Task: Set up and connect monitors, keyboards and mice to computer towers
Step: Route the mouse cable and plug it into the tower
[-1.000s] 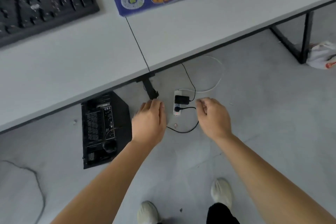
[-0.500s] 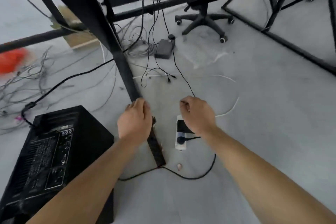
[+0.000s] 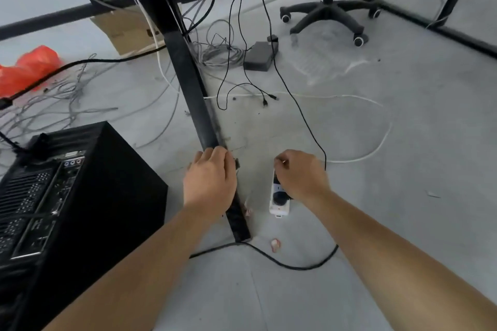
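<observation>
the computer tower [image 3: 88, 196] sits on the grey floor [image 3: 403, 209] at the lower left, under the desk, with its rear port panel [image 3: 35, 196] turned toward the camera. just right of it the black desk leg [image 3: 188, 80] slants down and runs along the floor as a foot bar. the left hand [image 3: 209, 183] holds that bar, its fingers bent over the top; the fingertips are hidden.

to the right, apart from the bar, a white power strip [image 3: 278, 208] lies on the floor with a black plug [image 3: 279, 197] seated in it. the right hand [image 3: 301, 174] is over the strip's far end, covering it, with fingers curled down and tucked in. a thin black cable [image 3: 295, 105] drops from above and ends behind this hand, but i cannot tell whether the hand has hold of it or of anything else. a thick black cable [image 3: 295, 266] curves across the floor nearer the camera, passing the end of the foot bar.

a white cable [image 3: 376, 148] loops on the floor to the right. farther back lie two loose black leads with bare plug ends [image 3: 265, 102], a grey adapter box [image 3: 258, 56] and a tangle of grey cables [image 3: 220, 54]. beyond these are an office chair base [image 3: 328, 13], a piece of cardboard [image 3: 126, 27] and, at the far left, a red plastic bag [image 3: 27, 67].
</observation>
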`<action>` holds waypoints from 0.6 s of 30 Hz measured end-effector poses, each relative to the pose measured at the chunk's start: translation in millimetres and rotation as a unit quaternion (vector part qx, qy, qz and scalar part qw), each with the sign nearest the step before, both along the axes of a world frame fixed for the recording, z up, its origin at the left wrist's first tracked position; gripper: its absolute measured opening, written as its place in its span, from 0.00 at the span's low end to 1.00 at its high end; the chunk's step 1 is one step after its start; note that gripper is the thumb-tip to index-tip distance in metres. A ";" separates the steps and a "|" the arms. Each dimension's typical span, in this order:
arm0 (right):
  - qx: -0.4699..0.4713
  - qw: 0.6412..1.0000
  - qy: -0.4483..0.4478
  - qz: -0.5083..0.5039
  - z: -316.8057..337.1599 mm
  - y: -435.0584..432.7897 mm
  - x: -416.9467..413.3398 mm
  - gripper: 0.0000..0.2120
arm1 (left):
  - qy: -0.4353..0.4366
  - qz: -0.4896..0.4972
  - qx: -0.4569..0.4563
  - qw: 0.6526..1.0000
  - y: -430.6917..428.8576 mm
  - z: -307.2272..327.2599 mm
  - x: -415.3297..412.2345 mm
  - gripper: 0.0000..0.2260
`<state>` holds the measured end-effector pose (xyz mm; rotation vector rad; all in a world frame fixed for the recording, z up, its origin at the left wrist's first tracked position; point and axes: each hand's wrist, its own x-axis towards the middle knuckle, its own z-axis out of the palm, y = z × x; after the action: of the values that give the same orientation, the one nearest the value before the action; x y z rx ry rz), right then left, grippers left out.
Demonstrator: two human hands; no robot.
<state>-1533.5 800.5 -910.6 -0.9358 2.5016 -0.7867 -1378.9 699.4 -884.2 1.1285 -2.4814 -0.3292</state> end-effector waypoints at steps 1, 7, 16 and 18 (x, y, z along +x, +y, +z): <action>-0.001 1.000 -0.008 -0.006 -3.6 -0.8 -1.7 0.13 | 0.000 0.003 -0.004 1.000 -0.5 -2.7 -1.9 0.11; -0.037 0.998 -0.044 -0.010 -3.1 -16.8 -18.8 0.11 | 0.018 0.003 -0.044 0.999 -24.7 -2.2 -17.6 0.10; -0.057 0.998 -0.030 0.007 -6.7 -72.7 -44.7 0.12 | -0.085 -0.033 -0.233 0.968 -92.3 12.9 -53.8 0.21; -0.044 0.999 -0.026 0.005 -9.1 -87.4 -50.4 0.12 | -0.116 -0.056 -0.259 0.957 -112.2 16.7 -61.4 0.20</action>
<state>-1583.9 713.1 -919.7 -0.9446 2.4328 -0.9113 -1440.3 587.2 -867.5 0.8430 -2.6064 0.4290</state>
